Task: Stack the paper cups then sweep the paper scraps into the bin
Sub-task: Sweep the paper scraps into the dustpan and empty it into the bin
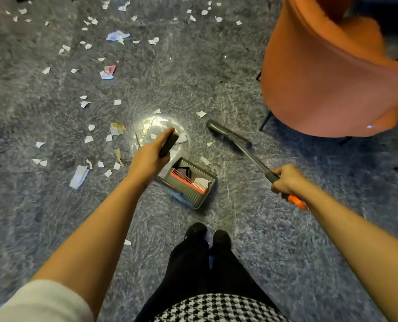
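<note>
Gripping noted on both sides. Left hand (150, 156) is curled round the dark upright handle (169, 144) of the dustpan (197, 201), thumb on top. Right hand (286, 178) is wrapped round the broom shaft (251, 156) near its orange end cap (298, 202).

Dustpan sits on the floor (286, 252) just ahead of the person's feet (195, 231), mouth facing away. Its orange comb teeth (188, 181) have one white scrap (202, 182) lying against them. A second pale patch behind the comb may be another; cannot tell.

Broom head (228, 133) rests on the floor to the right of the pan and a little farther off, apart from it. A few scraps lie between and around the two.

Progress, judged:
- Cup stacking: no evidence either way, no cups in view.
- Sweeping: early stage. Nearly all paper scraps (78, 176) lie loose, mostly left of the pan and out to the far edge.
- Emptying into the bin: not yet done; bin not in view.

Counts:
- Hands: 2, both holding tools.
- Broom: 1.
- Dustpan: 1.
- Scraps in pan: at least 1.
- Scraps on floor: several dozen; far ones too small and blurred for an exact figure.
- Cups: 0 visible.
- Bins: 0 visible.
- Orange chair (328, 77): 1, far right.
</note>
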`<state>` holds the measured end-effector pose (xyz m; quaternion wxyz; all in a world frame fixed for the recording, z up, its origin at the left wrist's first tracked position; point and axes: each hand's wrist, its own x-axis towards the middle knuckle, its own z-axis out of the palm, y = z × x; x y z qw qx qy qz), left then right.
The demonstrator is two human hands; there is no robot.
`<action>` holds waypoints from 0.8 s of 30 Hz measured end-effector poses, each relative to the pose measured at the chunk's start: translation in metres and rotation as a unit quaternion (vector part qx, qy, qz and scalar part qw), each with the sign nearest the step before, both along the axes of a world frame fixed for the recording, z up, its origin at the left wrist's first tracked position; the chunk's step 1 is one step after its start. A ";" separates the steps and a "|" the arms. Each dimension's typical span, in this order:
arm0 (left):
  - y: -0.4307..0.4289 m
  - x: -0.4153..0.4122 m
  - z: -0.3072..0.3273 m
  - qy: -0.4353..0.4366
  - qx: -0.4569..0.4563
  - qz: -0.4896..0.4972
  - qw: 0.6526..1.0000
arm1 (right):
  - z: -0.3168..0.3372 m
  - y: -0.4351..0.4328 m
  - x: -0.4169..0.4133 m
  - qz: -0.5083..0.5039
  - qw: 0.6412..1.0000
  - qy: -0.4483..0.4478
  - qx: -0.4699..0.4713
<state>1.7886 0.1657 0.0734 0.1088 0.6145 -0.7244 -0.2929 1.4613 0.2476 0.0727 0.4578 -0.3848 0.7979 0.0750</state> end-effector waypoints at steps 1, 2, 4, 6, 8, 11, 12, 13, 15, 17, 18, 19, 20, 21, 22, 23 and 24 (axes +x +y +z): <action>-0.005 -0.002 0.000 -0.001 -0.001 -0.004 1.000 | 0.001 0.001 0.002 0.008 1.000 -0.001 0.006; -0.009 -0.003 0.001 -0.006 -0.001 -0.009 1.000 | 0.003 0.001 0.003 0.016 1.000 0.000 0.010; -0.017 -0.004 0.001 -0.020 0.004 -0.017 1.000 | 0.006 0.004 0.003 0.025 1.000 -0.001 0.016; -0.021 -0.004 0.001 -0.021 0.008 -0.021 1.000 | 0.010 0.011 0.001 0.034 0.999 -0.009 0.032; -0.021 -0.004 0.001 -0.019 0.005 -0.025 0.999 | 0.016 0.020 -0.002 0.042 0.998 -0.013 0.053; -0.021 -0.005 0.002 -0.022 0.001 -0.030 0.999 | 0.024 0.038 -0.003 0.067 0.995 -0.017 0.069; -0.022 -0.005 0.002 -0.023 0.000 -0.032 0.999 | 0.026 0.045 -0.002 0.077 0.994 -0.022 0.072; -0.021 -0.005 0.002 -0.023 -0.001 -0.033 0.999 | 0.029 0.051 -0.002 0.085 0.993 -0.026 0.075; -0.022 -0.004 0.001 -0.021 -0.003 -0.033 0.999 | 0.033 0.062 -0.002 0.095 0.992 -0.035 0.078; -0.022 -0.003 0.002 -0.018 0.001 -0.031 0.999 | 0.037 0.074 -0.003 0.097 0.991 -0.044 0.081; -0.021 -0.002 0.002 -0.018 0.003 -0.032 0.999 | 0.038 0.080 -0.004 0.098 0.990 -0.048 0.084; -0.021 -0.003 0.002 -0.018 0.003 -0.034 0.999 | 0.039 0.086 -0.005 0.097 0.990 -0.053 0.087; -0.020 -0.003 0.001 -0.019 0.002 -0.036 0.999 | 0.040 0.092 -0.006 0.091 0.990 -0.060 0.089; -0.019 -0.004 0.002 -0.020 0.001 -0.037 0.999 | 0.041 0.098 -0.008 0.082 0.990 -0.068 0.089; -0.019 -0.004 0.002 -0.020 0.000 -0.038 0.999 | 0.042 0.102 -0.010 0.078 0.991 -0.073 0.086; -0.018 -0.005 0.002 -0.021 -0.002 -0.038 0.999 | 0.043 0.105 -0.012 0.080 0.991 -0.074 0.084; -0.018 -0.005 0.002 -0.022 -0.003 -0.038 0.999 | 0.045 0.108 -0.014 0.083 0.990 -0.075 0.084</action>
